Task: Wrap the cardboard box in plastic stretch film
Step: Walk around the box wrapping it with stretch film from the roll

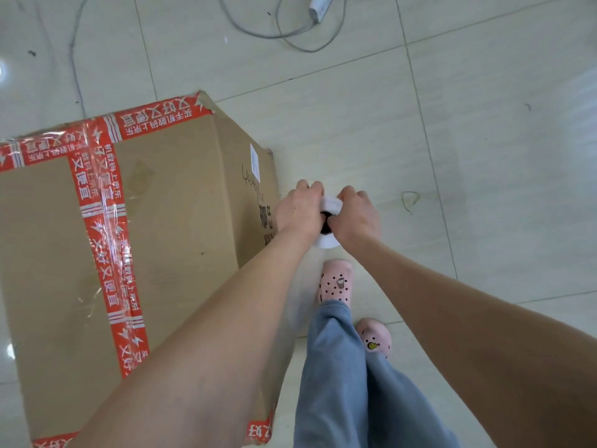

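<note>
Nearest the person and below the fingers, blue trouser legs [339,367] end in pink dotted shoes [334,281] on the pale tiled floor [484,150]. Both bare forearms reach forward and meet over an upright roll of stretch film [330,202]. The left hand [298,211] curls its fingers round the roll's left side. The right hand [353,218] clasps the right side, so the white roll shows only between the knuckles and just under the wrists, its dark core between the thumbs.

Just left of the fingers stands the cardboard box [174,221], crossed with red printed tape [103,227]. Whether the roll touches its side wall cannot be told. Right of the fingers, a thin loop of string [409,199] lies on the floor. Well beyond the fingertips lie grey cables [300,40] and a white power strip [319,6].
</note>
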Available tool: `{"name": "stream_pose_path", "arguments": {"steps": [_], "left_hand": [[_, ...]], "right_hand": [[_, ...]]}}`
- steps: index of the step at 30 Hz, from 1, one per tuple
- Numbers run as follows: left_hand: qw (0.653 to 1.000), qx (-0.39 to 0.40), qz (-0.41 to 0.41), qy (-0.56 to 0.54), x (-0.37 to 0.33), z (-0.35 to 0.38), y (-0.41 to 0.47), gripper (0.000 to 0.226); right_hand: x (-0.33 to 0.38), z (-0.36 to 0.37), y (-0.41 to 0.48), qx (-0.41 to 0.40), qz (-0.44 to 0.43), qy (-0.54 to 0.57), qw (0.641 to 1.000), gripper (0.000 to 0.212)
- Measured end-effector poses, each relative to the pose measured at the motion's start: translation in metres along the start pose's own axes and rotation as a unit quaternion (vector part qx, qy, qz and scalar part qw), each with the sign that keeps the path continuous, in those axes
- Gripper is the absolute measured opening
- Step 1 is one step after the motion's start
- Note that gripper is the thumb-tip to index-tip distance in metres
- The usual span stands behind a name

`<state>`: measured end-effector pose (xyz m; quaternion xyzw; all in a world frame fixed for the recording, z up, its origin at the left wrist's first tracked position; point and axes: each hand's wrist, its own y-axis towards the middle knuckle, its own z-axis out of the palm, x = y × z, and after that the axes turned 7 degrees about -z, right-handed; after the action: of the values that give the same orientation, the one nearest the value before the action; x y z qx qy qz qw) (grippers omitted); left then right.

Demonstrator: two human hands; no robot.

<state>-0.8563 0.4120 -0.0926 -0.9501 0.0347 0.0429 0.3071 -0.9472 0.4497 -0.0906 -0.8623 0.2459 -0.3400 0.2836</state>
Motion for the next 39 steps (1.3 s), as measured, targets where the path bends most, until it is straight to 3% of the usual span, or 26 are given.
{"name": "stream_pose_path", "arguments": {"steps": [3, 14, 16, 18, 21, 24, 26, 31, 35, 39], "left_hand": [[1.0, 0.012, 0.007, -0.003, 0.005, -0.011, 0.012, 0.02], [0.961, 0.028, -0.189, -0.199, 0.028, -0.035, 0.038, 0.014], [0.956, 0.027, -0.201, -0.21, 0.032, -0.036, 0.041, 0.02], [0.963, 0.029, -0.186, -0.192, 0.035, -0.038, 0.043, 0.029], [0.99, 0.01, -0.093, -0.104, 0.032, -0.041, 0.049, 0.031], [0.999, -0.023, 0.021, -0.019, 0.022, -0.043, 0.056, 0.023], [0.998, -0.032, 0.049, 0.0, 0.02, -0.047, 0.06, 0.021], [0.994, -0.031, -0.041, -0.099, 0.024, -0.052, 0.066, 0.021], [0.965, -0.02, -0.15, -0.212, 0.021, -0.056, 0.068, 0.015], [0.959, -0.012, -0.176, -0.221, 0.022, -0.061, 0.073, 0.024]], "right_hand": [[0.013, -0.005, 0.009, -0.007, -0.035, -0.026, 0.999, 0.035], [0.072, -0.016, 0.054, 0.028, -0.226, -0.204, 0.952, 0.042], [0.077, -0.012, 0.058, 0.023, -0.202, -0.187, 0.961, 0.044], [0.076, -0.011, 0.062, 0.002, -0.119, -0.128, 0.985, 0.046], [0.068, -0.009, 0.06, -0.02, -0.04, -0.064, 0.997, 0.04], [0.063, -0.009, 0.056, -0.032, -0.049, -0.051, 0.997, 0.034], [0.065, -0.013, 0.057, -0.034, -0.072, -0.067, 0.995, 0.031], [0.08, -0.029, 0.066, -0.006, -0.172, -0.187, 0.967, 0.034], [0.089, -0.037, 0.071, 0.002, -0.234, -0.247, 0.94, 0.039], [0.092, -0.036, 0.079, -0.013, -0.117, -0.168, 0.979, 0.045]]}}
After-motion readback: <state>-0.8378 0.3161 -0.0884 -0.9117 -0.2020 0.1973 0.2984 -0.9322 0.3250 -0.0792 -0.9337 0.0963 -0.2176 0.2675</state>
